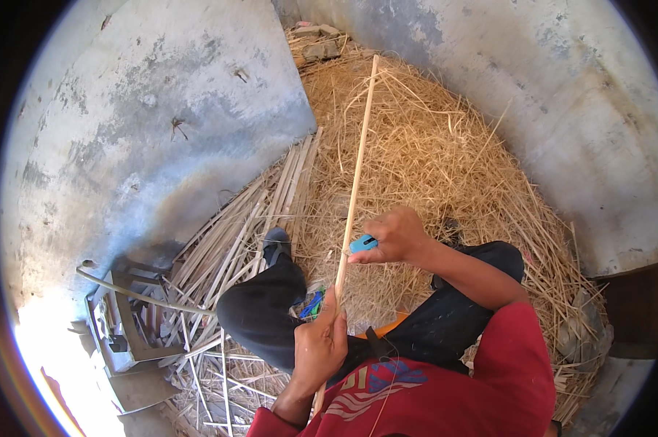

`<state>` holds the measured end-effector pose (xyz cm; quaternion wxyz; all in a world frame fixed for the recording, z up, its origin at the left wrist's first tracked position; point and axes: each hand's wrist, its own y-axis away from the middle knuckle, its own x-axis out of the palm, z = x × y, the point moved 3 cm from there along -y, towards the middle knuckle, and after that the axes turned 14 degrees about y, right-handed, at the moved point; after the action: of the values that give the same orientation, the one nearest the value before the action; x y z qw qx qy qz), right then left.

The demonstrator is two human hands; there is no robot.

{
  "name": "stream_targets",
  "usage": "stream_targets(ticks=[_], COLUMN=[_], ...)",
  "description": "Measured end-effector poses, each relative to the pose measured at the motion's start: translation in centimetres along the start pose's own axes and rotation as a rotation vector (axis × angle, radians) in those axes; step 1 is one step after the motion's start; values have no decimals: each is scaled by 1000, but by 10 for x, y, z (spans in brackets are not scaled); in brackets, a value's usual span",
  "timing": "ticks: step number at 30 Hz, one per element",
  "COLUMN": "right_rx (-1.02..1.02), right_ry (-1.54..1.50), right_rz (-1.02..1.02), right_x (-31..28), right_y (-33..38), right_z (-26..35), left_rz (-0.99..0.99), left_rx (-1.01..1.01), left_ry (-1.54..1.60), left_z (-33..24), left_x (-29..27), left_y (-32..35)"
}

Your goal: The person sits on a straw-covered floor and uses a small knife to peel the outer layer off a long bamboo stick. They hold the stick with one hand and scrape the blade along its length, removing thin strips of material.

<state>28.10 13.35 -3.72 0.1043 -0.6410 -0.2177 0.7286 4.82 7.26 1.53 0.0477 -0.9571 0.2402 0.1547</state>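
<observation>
My left hand point(319, 346) is closed around the lower part of a long thin pale bamboo strip point(358, 156) that runs up and away from me to the far wall. Higher on the strip, my right hand point(392, 235) grips a small blue-handled cutter point(362, 243) pressed against the strip's right side. Both hands are above my knees in dark trousers point(267, 302). My red shirt fills the bottom of the view.
A heap of loose straw-like shavings point(445, 160) covers the floor ahead and right. Several cut bamboo slats point(249, 218) lie along the left wall. A metal frame point(121, 320) stands at lower left. Grey plastered walls close in on both sides.
</observation>
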Motion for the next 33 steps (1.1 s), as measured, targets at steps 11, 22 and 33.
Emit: stream_targets(ticks=[11, 22, 33], right_rx=[-70, 4, -38], right_ry=[48, -14, -94], right_rz=[4, -9, 89], right_x=[-15, -23, -26], right_y=[6, 4, 19], right_z=[11, -4, 19], left_rz=[66, 56, 18], left_rx=[-90, -180, -67], left_ry=[-19, 213, -1], left_z=[-3, 11, -7], left_x=[-1, 8, 5], left_y=[15, 10, 4])
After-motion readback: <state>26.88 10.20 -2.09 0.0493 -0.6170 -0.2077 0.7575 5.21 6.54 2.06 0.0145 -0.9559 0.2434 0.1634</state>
